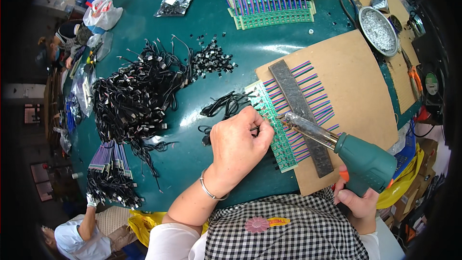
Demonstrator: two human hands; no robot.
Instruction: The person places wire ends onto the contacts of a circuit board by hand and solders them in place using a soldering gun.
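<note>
Dark-green tabletop (185, 168) supports a strip-shaped green circuit-board panel (284, 151) along the left edge of a brown cardboard sheet (358, 77). Beside the panel, the left hand (240, 139) pinches a thin black cable (256, 128), while the right hand (358, 203) grips a green pistol-shaped soldering gun (368, 161); farther left lies a tangled black cable heap (132, 98).

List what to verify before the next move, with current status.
1. Right hand gripping the soldering gun by its handle: ok.
2. Dark flat bar lying across the striped wires: ok.
3. Left hand closed beside the circuit board strip: ok; a black cable seems pinched there, mostly hidden.
4. Fingers well clear of the gun's tip: probably not ok; they look close to it.
5. Big black cable heap away from the tip: ok, well left of the strip.
6. Soldered joints sound: cannot tell, too small.
</note>
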